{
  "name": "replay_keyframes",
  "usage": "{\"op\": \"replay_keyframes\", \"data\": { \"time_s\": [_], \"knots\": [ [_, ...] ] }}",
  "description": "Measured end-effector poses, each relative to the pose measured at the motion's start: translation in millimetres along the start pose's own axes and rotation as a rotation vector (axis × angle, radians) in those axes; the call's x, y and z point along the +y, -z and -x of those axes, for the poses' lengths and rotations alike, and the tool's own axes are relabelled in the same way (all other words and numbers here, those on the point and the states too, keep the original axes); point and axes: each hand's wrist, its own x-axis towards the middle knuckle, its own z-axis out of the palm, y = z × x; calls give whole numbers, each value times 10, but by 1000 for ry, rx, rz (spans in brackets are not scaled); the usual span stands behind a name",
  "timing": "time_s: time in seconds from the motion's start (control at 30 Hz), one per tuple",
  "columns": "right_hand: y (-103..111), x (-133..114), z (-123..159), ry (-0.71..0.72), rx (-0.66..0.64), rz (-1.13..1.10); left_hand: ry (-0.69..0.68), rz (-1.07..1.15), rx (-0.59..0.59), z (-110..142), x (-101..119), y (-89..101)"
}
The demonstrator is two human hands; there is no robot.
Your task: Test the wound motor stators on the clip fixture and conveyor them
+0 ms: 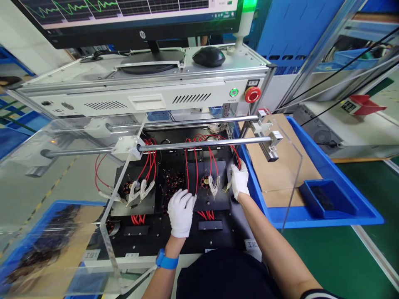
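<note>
My left hand (181, 212), in a white glove, is closed at the middle of the black fixture (240, 224). Two red wires (196, 166) run down to its fingers, where part of a white clip shows at their right side. My right hand (240, 181), also gloved, is closed around another clip (229, 185) on a red wire at the fixture's right edge. Between the hands, a white clip (213, 185) sits beside a small wound motor stator (205, 181). More white clips (146, 189) grip near a second stator (127, 187) on the left. Several stators (174, 181) lie behind my left hand.
Two metal rails (199, 145) and a clear cover (293, 199) span above the fixture. A blue tray (352, 207) with cardboard stands right, another blue tray (62, 203) left. Behind are a red stop button (252, 94), a monitor (137, 35) and a mouse (208, 56).
</note>
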Motion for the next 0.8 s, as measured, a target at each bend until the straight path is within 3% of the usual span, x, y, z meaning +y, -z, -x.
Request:
{"op": "replay_keyframes", "data": {
  "time_s": [0.23, 0.3, 0.4, 0.47, 0.6, 0.67, 0.8],
  "knots": [
    [-11, 58, 100, 14, 19, 93, 422, -125, -423, -46, 166, 29],
    [38, 21, 139, 35, 22, 174, 526, -57, -439, -87, 124, 33],
    [114, -176, 247, 193, 67, 344, 642, 242, -338, -157, 18, 71],
    [114, -370, 350, 449, -86, 475, 724, 551, -262, -222, -16, 90],
    [-49, -654, 524, 965, -765, 752, 948, 1179, -104, -364, 12, 50],
    [-165, -672, 562, 1061, -940, 883, 1034, 1354, -36, -411, 21, -1],
    [-312, -559, 577, 1064, -1029, 987, 1105, 1464, 31, -438, -14, -90]
  ]
}}
